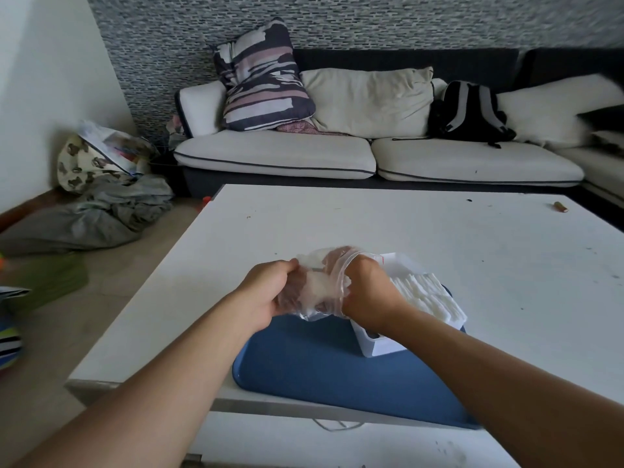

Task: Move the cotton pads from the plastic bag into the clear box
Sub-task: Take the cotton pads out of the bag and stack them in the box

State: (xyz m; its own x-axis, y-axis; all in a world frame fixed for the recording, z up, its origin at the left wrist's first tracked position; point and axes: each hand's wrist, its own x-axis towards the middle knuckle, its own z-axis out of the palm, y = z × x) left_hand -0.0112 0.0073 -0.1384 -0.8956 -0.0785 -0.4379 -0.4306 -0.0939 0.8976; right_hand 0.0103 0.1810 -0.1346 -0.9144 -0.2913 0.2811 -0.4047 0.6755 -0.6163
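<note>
Head view, one paragraph of stock: white table (pixel 337 224) with a blue tray (pixel 320 366) at its near edge, overhanging slightly. On the tray's right part, a clear box (pixel 378 342), filled with a row of white cotton pads (pixel 425 292) standing on edge. Just left of the box and above the tray, a clear plastic bag (pixel 324 285), crumpled, lifted off the surface, with white cotton pads visible through the film. Left hand (pixel 270 292): fingers curled, grasping the bag's left side. Right hand (pixel 368 292): at the bag's mouth, wrist ringed by the zip edge, fingers inside the bag; whether they clasp pads cannot be told. Far right corner of the table: a small brown cylindrical item (pixel 560 207). Beyond the table: a white-cushioned sofa (pixel 277 153) bearing a striped pillow (pixel 263 76), a cream cushion (pixel 368 99) and a black backpack (pixel 469 113). On the floor, left: a heap of grey cloth (pixel 111 211).
</note>
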